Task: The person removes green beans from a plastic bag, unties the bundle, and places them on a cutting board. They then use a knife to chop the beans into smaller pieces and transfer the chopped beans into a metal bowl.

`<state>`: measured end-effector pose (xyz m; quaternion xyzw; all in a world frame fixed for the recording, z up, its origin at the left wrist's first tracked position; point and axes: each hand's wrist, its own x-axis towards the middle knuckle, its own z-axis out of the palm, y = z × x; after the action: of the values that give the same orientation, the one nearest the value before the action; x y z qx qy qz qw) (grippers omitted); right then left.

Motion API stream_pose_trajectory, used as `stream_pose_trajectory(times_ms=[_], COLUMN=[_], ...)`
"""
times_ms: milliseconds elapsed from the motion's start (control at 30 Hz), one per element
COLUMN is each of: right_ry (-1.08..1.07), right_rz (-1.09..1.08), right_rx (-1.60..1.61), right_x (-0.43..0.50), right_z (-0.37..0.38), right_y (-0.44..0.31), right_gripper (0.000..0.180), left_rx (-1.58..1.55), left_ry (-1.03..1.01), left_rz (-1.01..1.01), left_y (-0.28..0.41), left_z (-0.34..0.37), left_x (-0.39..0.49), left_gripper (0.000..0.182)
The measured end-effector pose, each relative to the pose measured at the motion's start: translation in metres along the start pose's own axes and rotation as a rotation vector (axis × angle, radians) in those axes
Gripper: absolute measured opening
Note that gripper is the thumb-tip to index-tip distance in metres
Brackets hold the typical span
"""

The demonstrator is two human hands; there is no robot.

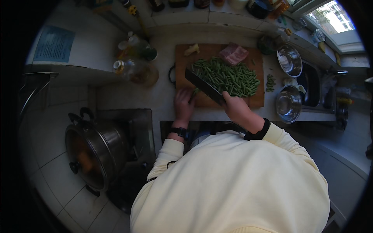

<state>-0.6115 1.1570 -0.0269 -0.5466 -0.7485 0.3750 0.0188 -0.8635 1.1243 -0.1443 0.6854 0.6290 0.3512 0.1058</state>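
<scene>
My right hand [235, 105] grips the handle of a cleaver [205, 86], whose dark broad blade slants up and left over the wooden cutting board [258, 100]. Beyond and beside the blade lies a heap of cut green beans [233, 77]. My left hand [183, 102] rests at the board's near left corner, its fingers curled at a few green bean ends [196, 91]; most of what it holds is hidden. A slab of raw meat [233, 54] touches the back of the heap. A piece of ginger root [191, 49] lies at the board's far left.
Two steel bowls [288, 104] stand right of the board, before the sink [311, 87]. Bean trimmings [270, 82] lie on the counter [163, 100]. Oil bottles [140, 71] stand to the left. A large lidded steel pot [96, 151] sits on the stove at the lower left.
</scene>
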Motion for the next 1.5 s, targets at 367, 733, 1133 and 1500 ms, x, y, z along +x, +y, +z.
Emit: stream_pose_trajectory(times_ms=[367,733,1133,1500], right_ry=[0.008,0.048,-0.037,0.294], right_rz=[0.060,-0.005,-0.047,-0.165], right_rx=[0.006,0.107,-0.138,0.093], right_x=[0.041,0.016,0.019,0.000], right_z=[0.042,0.007,0.051,0.021], right_y=[-0.002,0.003,-0.008,0.030], right_gripper=[0.025,0.020,0.025,0.021], left_rx=[0.006,-0.094,0.006,-0.270], left_ry=[0.058,0.026,-0.067,-0.060], left_rz=[-0.065,-0.463,-0.398,-0.698], left_y=[-0.009,-0.014,-0.002,0.014], left_z=[0.017,-0.028,0.007,0.013], left_x=[0.000,-0.010,-0.019,-0.012], left_gripper=[0.005,0.016,0.018,0.022])
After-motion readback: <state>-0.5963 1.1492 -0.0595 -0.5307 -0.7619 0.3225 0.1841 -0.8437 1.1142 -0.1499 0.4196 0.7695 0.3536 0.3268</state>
